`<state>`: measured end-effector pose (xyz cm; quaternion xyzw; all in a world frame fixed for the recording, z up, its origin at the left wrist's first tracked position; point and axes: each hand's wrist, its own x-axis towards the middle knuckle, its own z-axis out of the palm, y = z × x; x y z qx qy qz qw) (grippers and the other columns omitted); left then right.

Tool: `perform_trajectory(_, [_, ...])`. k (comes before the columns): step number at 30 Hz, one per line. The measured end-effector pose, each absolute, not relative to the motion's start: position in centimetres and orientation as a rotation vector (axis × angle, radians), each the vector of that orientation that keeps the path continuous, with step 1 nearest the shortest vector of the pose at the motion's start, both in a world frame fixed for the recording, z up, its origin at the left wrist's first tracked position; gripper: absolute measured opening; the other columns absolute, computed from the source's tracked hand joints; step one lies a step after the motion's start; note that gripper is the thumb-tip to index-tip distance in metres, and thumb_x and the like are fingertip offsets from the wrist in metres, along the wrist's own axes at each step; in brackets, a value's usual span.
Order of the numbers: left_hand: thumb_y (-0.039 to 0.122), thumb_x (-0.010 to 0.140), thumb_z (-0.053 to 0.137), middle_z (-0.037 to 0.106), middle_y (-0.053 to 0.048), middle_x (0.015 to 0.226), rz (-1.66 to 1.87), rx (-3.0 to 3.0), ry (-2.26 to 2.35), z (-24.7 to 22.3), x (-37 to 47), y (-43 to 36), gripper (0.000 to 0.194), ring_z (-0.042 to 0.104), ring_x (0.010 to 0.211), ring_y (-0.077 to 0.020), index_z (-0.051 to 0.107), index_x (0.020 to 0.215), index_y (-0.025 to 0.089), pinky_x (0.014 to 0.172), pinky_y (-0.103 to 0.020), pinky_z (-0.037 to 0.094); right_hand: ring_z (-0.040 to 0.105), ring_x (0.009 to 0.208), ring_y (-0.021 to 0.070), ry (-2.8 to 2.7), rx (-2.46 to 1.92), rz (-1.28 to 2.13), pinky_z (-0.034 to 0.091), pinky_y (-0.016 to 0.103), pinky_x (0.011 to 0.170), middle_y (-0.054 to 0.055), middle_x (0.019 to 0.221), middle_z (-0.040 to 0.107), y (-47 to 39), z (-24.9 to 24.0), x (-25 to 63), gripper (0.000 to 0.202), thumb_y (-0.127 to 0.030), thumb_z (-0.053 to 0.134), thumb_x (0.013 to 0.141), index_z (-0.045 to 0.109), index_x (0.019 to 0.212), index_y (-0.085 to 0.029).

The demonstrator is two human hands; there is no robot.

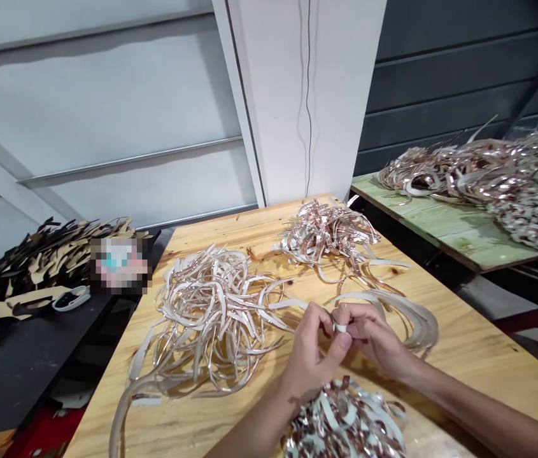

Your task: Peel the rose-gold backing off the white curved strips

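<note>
My left hand [313,346] and my right hand [372,336] meet above the wooden table, fingertips pinched together. Between them is a short pale strip [340,328], bent or looped; most of it is hidden by the fingers. Just below my hands lies a heap of short curled strips [345,423], pale on one face and shiny copper on the other. To the left spreads a tangled pile of long pale strips with copper edges [216,312]. Behind my right hand, a bundle of long curved strips [414,318] rests on the wood.
A shiny copper pile [328,232] sits at the far end of the wooden table [479,356]. On the right, a green board [460,235] carries more copper strips [512,172]. Black and tan scraps [44,261] and a white ring [72,298] lie on the dark left table.
</note>
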<state>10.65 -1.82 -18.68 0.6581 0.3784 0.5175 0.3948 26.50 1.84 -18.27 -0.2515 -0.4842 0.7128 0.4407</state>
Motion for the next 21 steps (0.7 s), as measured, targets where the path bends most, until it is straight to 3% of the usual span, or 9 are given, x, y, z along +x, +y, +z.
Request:
perform_trajectory(7, [0.04,0.11,0.032,0.049,-0.004,0.088,1.364,1.62,0.947,-18.5,11.0,-1.7,0.034,0.047,0.084,-0.0199,0.048,0.086,0.021,0.08,-0.033,0.038,0.039,0.065,0.0176,-1.29,-0.605,1.722,0.029,0.03,0.061,0.0,0.067,0.056,1.7,-18.5,26.6,0.013,-0.018,0.06,0.08,0.068,0.07,-0.02])
perform_trajectory(16, [0.049,0.106,0.041,0.048,-0.001,0.081,1.522,1.212,1.002,-19.6,11.2,-1.8,0.039,0.045,0.078,-0.0191,0.053,0.084,0.021,0.078,-0.031,0.038,0.051,0.075,0.0209,-1.485,-0.658,1.646,0.037,0.032,0.073,0.001,0.074,0.058,1.1,-18.7,26.5,0.014,-0.023,0.059,0.085,0.065,0.073,-0.021])
perform_trajectory(21, [0.041,0.103,0.046,0.049,0.0,0.077,1.513,0.991,0.946,-19.3,11.5,-1.5,0.034,0.044,0.075,-0.0178,0.057,0.078,0.02,0.074,-0.028,0.037,0.05,0.076,0.0208,-1.497,-0.647,1.658,0.037,0.032,0.073,0.001,0.076,0.057,1.1,-18.8,26.5,0.013,-0.024,0.059,0.086,0.064,0.074,-0.022])
